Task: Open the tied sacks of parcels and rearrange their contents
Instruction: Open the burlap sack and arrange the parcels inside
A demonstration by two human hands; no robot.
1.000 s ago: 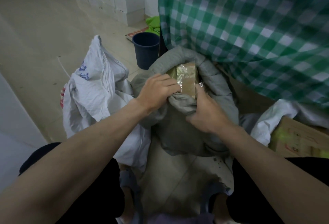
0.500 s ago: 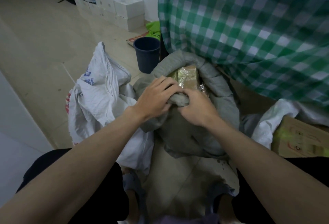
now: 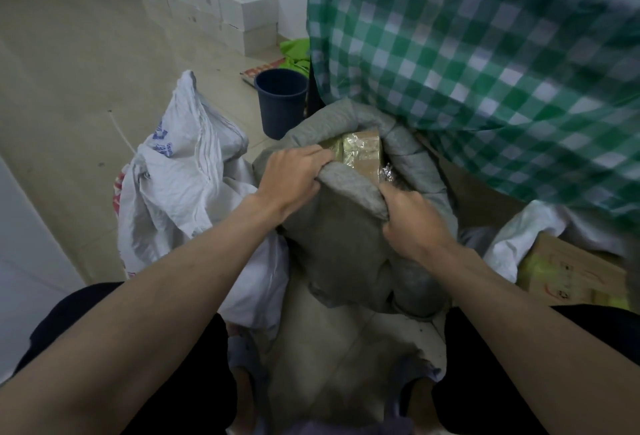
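Only illegible blue print on the white sack (image 3: 180,171); both hands, left (image 3: 294,176) and right (image 3: 412,223), gripping the grey sack's (image 3: 346,244) rolled rim.

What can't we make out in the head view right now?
- Grey sack contents: only the tops of taped parcels show past the rolled rim.
- Left hand and right hand fingertips: curled into the rim fabric.
- White woven sack print: folds hide most of it.
- Cardboard box at right: partly under white sacking, markings too blurred to read.
- Green checked cloth: covers whatever is behind it.
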